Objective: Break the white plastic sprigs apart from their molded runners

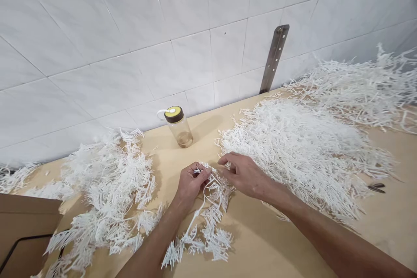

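Observation:
My left hand [191, 184] is closed in a pinch on a white plastic sprig [211, 217] with fringed, branching tips. The sprig's stems hang down from the fingers toward the front of the table. Just right of it is my right hand [244, 174], its fingers bent and thumb a little apart from the index finger. Nothing shows between those fingertips. Behind the right hand lies a large heap of loose thin white strands [302, 147]. Left of my left hand is a pile of similar fringed white sprigs [110, 182].
A clear bottle with a yellow and dark lid [179, 128] stands near the tiled wall [146, 69]. A metal strip with holes [275, 58] leans there. More white strands [361, 87] lie at far right, near a small dark object [377, 187]. A cardboard box [26, 226] is at left.

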`<state>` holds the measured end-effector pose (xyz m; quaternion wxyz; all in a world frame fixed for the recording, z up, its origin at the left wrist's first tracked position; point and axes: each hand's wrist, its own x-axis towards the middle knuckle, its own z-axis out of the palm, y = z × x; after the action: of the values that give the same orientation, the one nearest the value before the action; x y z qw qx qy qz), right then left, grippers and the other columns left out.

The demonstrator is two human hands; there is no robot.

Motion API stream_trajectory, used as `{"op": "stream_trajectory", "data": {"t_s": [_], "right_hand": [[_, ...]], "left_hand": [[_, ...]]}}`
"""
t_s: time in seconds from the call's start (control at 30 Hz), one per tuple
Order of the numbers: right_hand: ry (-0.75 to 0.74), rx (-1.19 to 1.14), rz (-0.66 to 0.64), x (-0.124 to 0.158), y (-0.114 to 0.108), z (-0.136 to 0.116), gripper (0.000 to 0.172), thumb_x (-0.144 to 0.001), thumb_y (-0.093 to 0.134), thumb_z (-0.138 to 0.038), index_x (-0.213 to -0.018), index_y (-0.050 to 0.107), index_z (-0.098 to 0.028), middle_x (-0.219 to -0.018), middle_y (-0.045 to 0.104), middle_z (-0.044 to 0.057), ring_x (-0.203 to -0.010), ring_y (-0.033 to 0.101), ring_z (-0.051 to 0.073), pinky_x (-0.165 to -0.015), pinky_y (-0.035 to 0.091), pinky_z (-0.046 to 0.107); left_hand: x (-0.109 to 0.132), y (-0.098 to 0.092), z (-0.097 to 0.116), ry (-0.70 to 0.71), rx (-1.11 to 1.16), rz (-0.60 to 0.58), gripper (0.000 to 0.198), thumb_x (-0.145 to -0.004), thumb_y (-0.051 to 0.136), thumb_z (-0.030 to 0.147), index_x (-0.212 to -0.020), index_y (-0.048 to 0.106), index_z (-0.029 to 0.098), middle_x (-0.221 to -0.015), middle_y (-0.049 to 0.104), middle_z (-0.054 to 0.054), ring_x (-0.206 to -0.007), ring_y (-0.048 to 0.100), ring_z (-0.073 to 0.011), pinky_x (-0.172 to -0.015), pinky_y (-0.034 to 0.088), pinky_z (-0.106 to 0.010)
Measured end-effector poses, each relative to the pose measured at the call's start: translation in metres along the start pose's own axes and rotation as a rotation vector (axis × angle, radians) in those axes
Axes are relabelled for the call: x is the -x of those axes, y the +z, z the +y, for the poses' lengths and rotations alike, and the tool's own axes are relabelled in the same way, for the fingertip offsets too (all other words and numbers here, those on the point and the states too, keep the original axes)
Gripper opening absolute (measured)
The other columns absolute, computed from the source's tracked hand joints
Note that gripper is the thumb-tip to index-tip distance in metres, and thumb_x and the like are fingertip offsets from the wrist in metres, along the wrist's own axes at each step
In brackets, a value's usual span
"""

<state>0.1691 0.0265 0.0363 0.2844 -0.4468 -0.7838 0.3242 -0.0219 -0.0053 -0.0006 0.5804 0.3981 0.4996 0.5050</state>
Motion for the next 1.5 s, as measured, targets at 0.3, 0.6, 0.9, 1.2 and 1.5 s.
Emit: {"op": "stream_trajectory", "data": {"t_s": [0.3, 0.6, 0.9, 1.2, 1.5], "right_hand": [[0.042, -0.155, -0.099, -0.003, 0.018, 0.004, 0.020, -0.087, 0.057, -0.033, -0.094, 0.069, -0.018, -0.070, 0.065, 0.001, -0.054, 0.050, 0.011, -0.051, 0.036, 0.023], [0.098, -0.218, 0.017, -0.004, 0.028, 0.006, 0.023, -0.088, 0.052, -0.032, -0.079, 0.068, -0.018, -0.064, 0.062, -0.001, -0.058, 0.050, 0.013, -0.054, 0.036, 0.025], [0.113, -0.242, 0.142, -0.002, 0.032, 0.005, 0.024, -0.088, 0.052, -0.035, -0.078, 0.065, -0.018, -0.062, 0.059, -0.002, -0.056, 0.050, 0.013, -0.053, 0.038, 0.025], [0.092, -0.305, 0.199, 0.001, 0.039, 0.005, 0.018, -0.085, 0.059, -0.035, -0.082, 0.067, -0.019, -0.071, 0.065, 0.000, -0.062, 0.057, 0.014, -0.058, 0.044, 0.026], [-0.071, -0.137, 0.299, 0.003, 0.043, -0.001, 0.011, -0.085, 0.062, -0.026, -0.077, 0.064, -0.019, -0.071, 0.063, 0.001, -0.060, 0.053, 0.013, -0.056, 0.043, 0.026]], "left_hand": [[-0.001, 0.003, -0.001, 0.026, -0.099, 0.027, 0.034, -0.072, 0.078, 0.042, -0.078, 0.056, 0.017, -0.053, 0.054, 0.004, -0.046, 0.048, -0.0078, -0.045, 0.036, -0.019], [0.000, 0.004, 0.000, 0.132, 0.003, 0.111, 0.053, -0.069, 0.080, 0.037, -0.111, 0.053, 0.021, -0.088, 0.062, 0.000, -0.060, 0.060, -0.0096, -0.051, 0.047, -0.021], [0.006, 0.002, 0.000, 0.376, -0.300, 0.364, 0.029, -0.082, 0.068, 0.037, -0.099, 0.054, 0.019, -0.073, 0.053, 0.004, -0.053, 0.051, -0.0071, -0.048, 0.040, -0.019], [0.016, 0.008, 0.001, 0.552, -0.583, 0.205, 0.018, -0.087, 0.062, 0.032, -0.090, 0.072, 0.017, -0.080, 0.069, -0.005, -0.067, 0.060, -0.0141, -0.063, 0.047, -0.026], [0.009, 0.005, 0.002, 0.295, -0.279, 0.120, 0.033, -0.081, 0.068, 0.044, -0.099, 0.074, 0.018, -0.069, 0.065, -0.003, -0.057, 0.055, -0.0125, -0.052, 0.043, -0.024]]}}
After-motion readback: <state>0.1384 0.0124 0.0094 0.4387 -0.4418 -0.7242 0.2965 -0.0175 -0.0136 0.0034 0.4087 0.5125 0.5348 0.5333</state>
